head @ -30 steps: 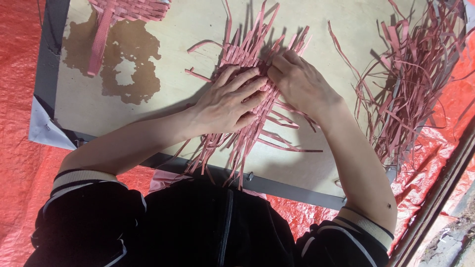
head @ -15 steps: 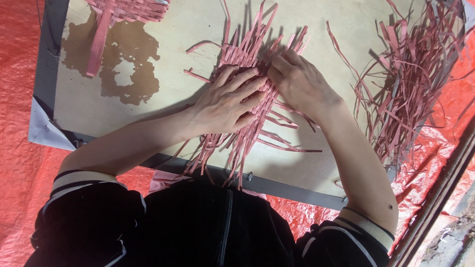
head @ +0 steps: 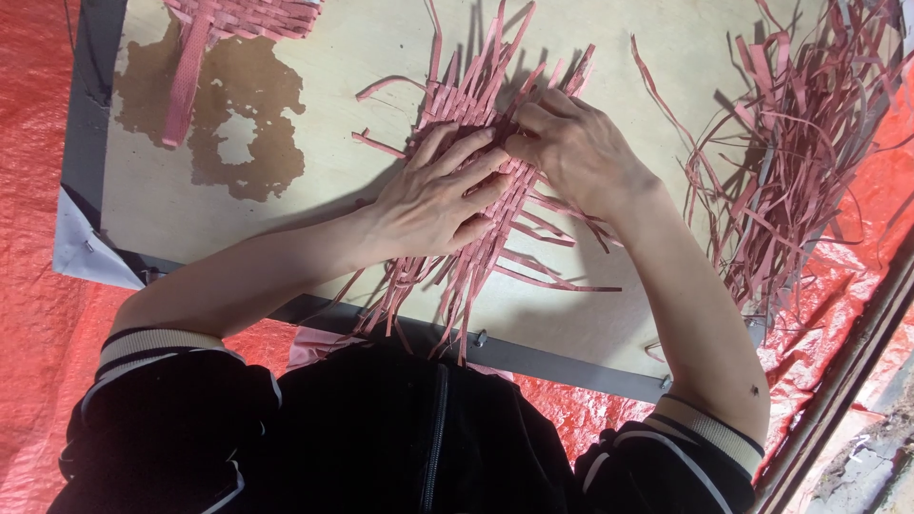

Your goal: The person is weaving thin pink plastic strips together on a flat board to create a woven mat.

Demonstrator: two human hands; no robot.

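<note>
A partly woven mat of pink strips lies on a pale wooden board, its loose ends fanning out far and near. My left hand lies flat on the weave, fingers spread, pressing it down. My right hand sits just right of it, its fingertips pinching strips at the weave's middle. Both hands touch each other at the fingertips.
A heap of loose pink strips lies at the right of the board. Another woven pink piece with a long tail sits at the far left beside a dark wet stain. Red plastic sheeting surrounds the board.
Both hands stay on the weave; the fingers shift only slightly among the strips.
</note>
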